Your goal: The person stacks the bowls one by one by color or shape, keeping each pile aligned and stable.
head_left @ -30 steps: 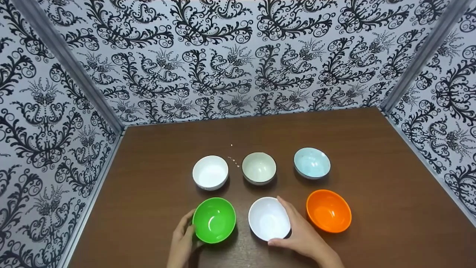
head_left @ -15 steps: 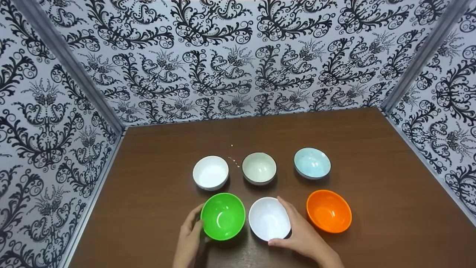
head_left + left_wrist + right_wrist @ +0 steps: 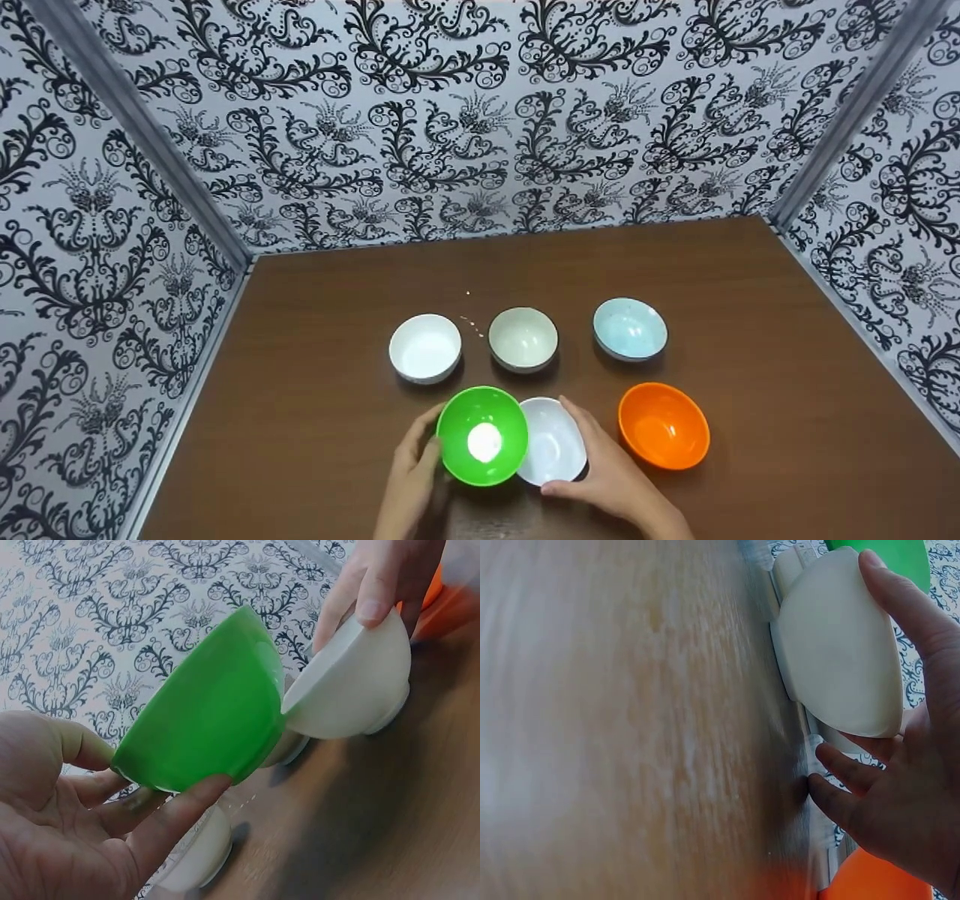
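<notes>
Left hand [image 3: 414,461] is holding green bowl [image 3: 481,416] above table [image 3: 300,397], fingers clamped on its side; bowl's overlapping front white bowl [image 3: 556,444] in head view, right hand [image 3: 606,474] gripping that one

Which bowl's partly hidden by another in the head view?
The white bowl gripped by the right hand: the green bowl covers its left side. It alone is covered by another bowl.

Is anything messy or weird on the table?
Yes, a few tiny pale specks on the brown table, mostly between the back white bowl and the grey-green bowl. They look odd against the dark surface; whether they're crumbs or scratches, I can't tell.
</notes>
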### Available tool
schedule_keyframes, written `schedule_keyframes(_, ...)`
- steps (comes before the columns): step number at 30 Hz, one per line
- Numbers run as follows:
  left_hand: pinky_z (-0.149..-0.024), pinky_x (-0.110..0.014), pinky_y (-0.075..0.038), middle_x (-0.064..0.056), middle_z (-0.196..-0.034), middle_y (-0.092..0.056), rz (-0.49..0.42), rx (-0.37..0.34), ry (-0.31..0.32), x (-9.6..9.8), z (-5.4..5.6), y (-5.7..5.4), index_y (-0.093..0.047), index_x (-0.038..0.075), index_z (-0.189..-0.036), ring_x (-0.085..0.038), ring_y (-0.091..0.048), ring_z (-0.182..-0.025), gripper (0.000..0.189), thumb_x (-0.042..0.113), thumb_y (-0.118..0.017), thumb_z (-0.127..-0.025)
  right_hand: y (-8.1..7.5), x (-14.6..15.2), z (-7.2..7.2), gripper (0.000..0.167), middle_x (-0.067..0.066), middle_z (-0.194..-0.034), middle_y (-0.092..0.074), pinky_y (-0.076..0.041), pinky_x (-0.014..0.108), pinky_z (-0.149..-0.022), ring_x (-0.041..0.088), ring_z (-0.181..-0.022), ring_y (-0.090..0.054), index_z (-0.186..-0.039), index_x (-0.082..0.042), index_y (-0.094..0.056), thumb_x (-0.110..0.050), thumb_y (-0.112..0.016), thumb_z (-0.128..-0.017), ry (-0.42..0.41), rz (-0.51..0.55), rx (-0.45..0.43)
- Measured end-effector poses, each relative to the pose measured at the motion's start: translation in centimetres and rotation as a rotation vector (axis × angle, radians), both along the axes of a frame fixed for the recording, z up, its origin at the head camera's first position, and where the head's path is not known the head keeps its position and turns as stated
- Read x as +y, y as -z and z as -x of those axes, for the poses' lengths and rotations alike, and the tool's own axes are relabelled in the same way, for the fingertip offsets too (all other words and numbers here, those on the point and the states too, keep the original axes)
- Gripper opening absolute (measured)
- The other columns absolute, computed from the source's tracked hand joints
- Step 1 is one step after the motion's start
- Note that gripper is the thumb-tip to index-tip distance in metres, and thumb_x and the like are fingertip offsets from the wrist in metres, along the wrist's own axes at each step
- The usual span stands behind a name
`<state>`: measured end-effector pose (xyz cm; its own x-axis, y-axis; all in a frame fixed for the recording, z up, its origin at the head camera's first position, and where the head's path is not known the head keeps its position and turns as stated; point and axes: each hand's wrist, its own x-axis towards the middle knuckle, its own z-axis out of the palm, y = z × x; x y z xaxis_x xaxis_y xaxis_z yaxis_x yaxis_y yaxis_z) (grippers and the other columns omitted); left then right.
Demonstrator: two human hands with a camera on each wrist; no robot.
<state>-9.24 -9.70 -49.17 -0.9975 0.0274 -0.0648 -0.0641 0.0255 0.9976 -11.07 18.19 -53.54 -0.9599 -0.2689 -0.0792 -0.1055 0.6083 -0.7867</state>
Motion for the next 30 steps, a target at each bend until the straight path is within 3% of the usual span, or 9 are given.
schedule_keyframes(4, -0.099, -0.02, -0.047, -0.021, -0.148, -0.05, 0.011, 0.027, 0.004, 0.4, 0.0, -0.3, -0.048, -0.003, -0.143, -0.011, -0.049, -0.128, 0.044, 0.002, -0.043, -0.1, 0.0, 0.0, 0.0, 0.119, 0.008, -0.158, -0.036, -0.041, 0.057, -0.111, 0.029, -0.134, -0.046, -0.158, -0.021, -0.024, -0.058, -0.087, -0.064, 0.001, 0.009, -0.008)
schedule_keyframes(9, -0.097, -0.021, -0.047, -0.021, -0.147, -0.05, 0.005, 0.028, 0.019, 0.9, 0.1, -0.5, -0.048, -0.002, -0.143, -0.013, -0.048, -0.126, 0.044, 0.003, -0.044, -0.1, 0.1, 0.0, -0.1, 0.119, 0.006, -0.157, -0.038, -0.045, 0.052, -0.108, 0.026, -0.132, -0.048, -0.158, -0.019, -0.025, -0.06, -0.087, -0.064, -0.001, -0.012, 0.046)
schedule_keyframes(16, -0.076, -0.028, -0.056, -0.023, -0.148, -0.047, -0.007, 0.01, 0.052, 1.8, 0.1, -0.6, -0.047, -0.001, -0.144, -0.018, -0.054, -0.109, 0.043, 0.005, -0.044, -0.101, 0.0, 0.0, -0.1, 0.122, 0.004, -0.155, -0.04, -0.046, 0.053, -0.105, 0.025, -0.13, -0.049, -0.158, -0.018, -0.026, -0.065, -0.085, -0.062, 0.0, -0.024, 0.081)
schedule_keyframes(24, -0.095, -0.027, -0.05, -0.023, -0.147, -0.049, -0.026, 0.013, 0.091, 2.8, 0.2, -0.3, -0.047, -0.002, -0.143, -0.026, -0.051, -0.126, 0.043, 0.005, -0.044, -0.101, 0.1, -0.1, -0.1, 0.122, 0.005, -0.154, -0.041, -0.046, 0.053, -0.104, 0.025, -0.129, -0.05, -0.157, -0.016, -0.027, -0.061, -0.087, -0.062, -0.005, -0.002, 0.094)
schedule_keyframes(30, -0.098, -0.03, -0.049, -0.023, -0.147, -0.049, -0.032, -0.007, 0.096, 3.4, 0.2, -0.2, -0.047, -0.001, -0.144, -0.03, -0.049, -0.13, 0.044, 0.005, -0.043, -0.101, 0.2, 0.0, 0.0, 0.122, 0.005, -0.155, -0.04, -0.044, 0.058, -0.107, 0.027, -0.132, -0.048, -0.157, -0.016, -0.026, -0.062, -0.087, -0.063, -0.008, 0.018, 0.089)
